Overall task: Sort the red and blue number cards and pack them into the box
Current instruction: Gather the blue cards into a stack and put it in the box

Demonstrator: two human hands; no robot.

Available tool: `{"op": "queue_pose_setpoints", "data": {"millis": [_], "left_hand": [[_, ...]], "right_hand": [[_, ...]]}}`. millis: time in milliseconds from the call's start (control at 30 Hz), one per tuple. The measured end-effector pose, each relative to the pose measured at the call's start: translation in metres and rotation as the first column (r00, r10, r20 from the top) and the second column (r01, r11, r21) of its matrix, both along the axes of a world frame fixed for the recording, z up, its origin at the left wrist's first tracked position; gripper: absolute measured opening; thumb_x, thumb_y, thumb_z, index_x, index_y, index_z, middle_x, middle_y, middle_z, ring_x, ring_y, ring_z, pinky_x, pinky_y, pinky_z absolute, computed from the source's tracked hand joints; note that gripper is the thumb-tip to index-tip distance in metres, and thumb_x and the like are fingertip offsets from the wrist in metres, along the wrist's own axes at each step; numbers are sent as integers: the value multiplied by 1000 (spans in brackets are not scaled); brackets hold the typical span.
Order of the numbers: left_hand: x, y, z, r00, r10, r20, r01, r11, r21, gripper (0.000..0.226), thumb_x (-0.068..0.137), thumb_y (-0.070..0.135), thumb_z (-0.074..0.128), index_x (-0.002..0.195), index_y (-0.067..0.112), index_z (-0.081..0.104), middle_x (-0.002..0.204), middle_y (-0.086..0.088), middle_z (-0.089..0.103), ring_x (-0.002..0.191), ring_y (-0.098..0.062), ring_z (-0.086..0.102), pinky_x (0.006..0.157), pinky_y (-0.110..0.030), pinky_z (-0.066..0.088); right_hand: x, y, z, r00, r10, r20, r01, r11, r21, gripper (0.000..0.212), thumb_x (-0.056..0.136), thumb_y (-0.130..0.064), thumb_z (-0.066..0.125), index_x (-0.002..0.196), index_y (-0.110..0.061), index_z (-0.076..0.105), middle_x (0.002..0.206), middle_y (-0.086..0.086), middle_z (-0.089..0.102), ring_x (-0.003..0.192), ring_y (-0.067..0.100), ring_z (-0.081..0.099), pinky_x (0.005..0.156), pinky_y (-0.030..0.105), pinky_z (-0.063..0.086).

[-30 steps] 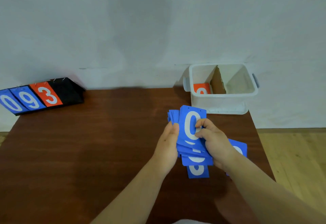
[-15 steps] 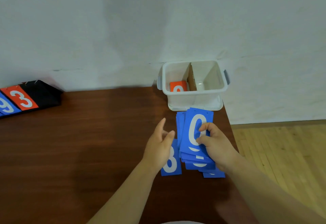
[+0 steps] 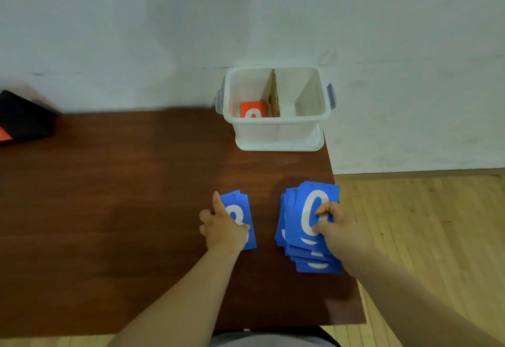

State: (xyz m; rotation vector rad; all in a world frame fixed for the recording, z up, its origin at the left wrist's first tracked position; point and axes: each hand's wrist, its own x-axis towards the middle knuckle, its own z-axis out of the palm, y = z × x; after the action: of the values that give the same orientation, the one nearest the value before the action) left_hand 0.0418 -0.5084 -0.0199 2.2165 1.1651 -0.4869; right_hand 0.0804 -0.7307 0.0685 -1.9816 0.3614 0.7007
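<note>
Right hand (image 3: 341,227) clamps the blue stack (image 3: 295,210) at the surface's (image 3: 136,210) edge. Left hand (image 3: 222,229) lies on an 8 card (image 3: 241,204), thumb across it; grip unclear.

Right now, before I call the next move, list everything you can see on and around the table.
table: one, dark brown wood, fills the lower left.
box: one, white plastic, far right of the table, by the wall.
cardboard divider: one, brown, splits the box into two compartments.
red card: one visible, red, left compartment.
blue 8 card: one, blue, on the table near the front.
blue stack: several cards, count unclear, 0 on top, at the table's right edge.
black stand: one, black, far left, cut off.
floor: pale wood, right.
left hand: holds the blue 8 card, thumb across it.
right hand: grips the blue stack.
</note>
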Motion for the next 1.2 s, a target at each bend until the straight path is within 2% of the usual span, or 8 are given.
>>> {"op": "queue_pose_setpoints", "data": {"millis": [167, 333, 500, 633, 767, 933, 1100, 1200], "left_hand": [[-6, 11, -1, 996, 14, 92, -4, 994, -108, 111, 86, 22, 81, 158, 47, 1, 138, -9, 33, 91, -18, 57, 79, -30, 54], [-19, 16, 10, 971, 73, 226, -2, 954, -301, 81, 93, 13, 72, 157, 38, 29, 151, -1, 44, 133, -24, 51, 89, -29, 52], [-29, 28, 39, 912, 197, 360, 3, 874, -485, 60, 100, 10, 60, 153, 33, 42, 150, -1, 51, 130, -20, 54, 92, -26, 48], [-34, 33, 80, 832, 294, 471, 74, 781, -619, 54, 99, 2, 53, 138, 39, 53, 127, 4, 64, 89, 7, 66, 75, -11, 52], [-35, 37, 104, 757, 346, 554, 164, 720, -674, 54, 101, 19, 51, 137, 60, 48, 145, 12, 56, 127, -10, 60, 106, -41, 52], [-41, 42, 128, 730, 215, 649, 353, 694, -627, 43, 106, 50, 33, 149, 55, 32, 153, 30, 35, 130, 20, 39, 107, -12, 39], [-35, 35, 126, 732, 217, 646, 488, 494, -720, 61, 99, 64, 33, 156, 46, 21, 155, 13, 44, 134, -3, 53, 101, -26, 51], [-28, 28, 123, 752, 155, 640, 516, 466, -719, 77, 90, 76, 45, 157, 47, 20, 152, 11, 49, 133, -14, 56, 104, -39, 52]], "right_hand": [[-1, 2, 1, 999, 18, -51, -19, 1000, -7, 21, 88, -3, 60, 98, -22, 55, 91, 10, 56, 77, 29, 53, 64, 39, 44], [-3, 17, 7, 999, 2, -37, -1, 1000, 19, 23, 86, -7, 62, 91, -30, 56, 108, 19, 62, 90, 44, 66, 69, 43, 50], [-5, 39, 18, 983, -120, -142, 164, 919, 358, 30, 85, 4, 57, 84, -26, 61, 98, 16, 65, 80, 36, 66, 64, 38, 51], [-9, 70, 33, 958, -142, -248, 265, 767, 584, 28, 85, 8, 53, 89, -19, 57, 89, 10, 70, 73, 32, 68, 58, 35, 55], [-17, 97, 35, 974, -152, -167, 220, 808, 546, 29, 85, 8, 53, 86, -21, 59, 101, 15, 68, 90, 40, 69, 71, 44, 56], [-28, 108, 40, 984, -120, -129, 169, 851, 498, 26, 87, 0, 58, 84, -25, 61, 112, 22, 66, 105, 48, 67, 82, 51, 51], [-27, 98, 49, 993, -22, -113, 79, 848, 525, 26, 90, 5, 55, 90, -21, 57, 107, 17, 67, 103, 46, 68, 80, 50, 52], [-19, 83, 47, 996, 4, -89, 42, 862, 506, 26, 90, 5, 57, 93, -20, 57, 110, 20, 68, 101, 45, 70, 82, 53, 52]]}}
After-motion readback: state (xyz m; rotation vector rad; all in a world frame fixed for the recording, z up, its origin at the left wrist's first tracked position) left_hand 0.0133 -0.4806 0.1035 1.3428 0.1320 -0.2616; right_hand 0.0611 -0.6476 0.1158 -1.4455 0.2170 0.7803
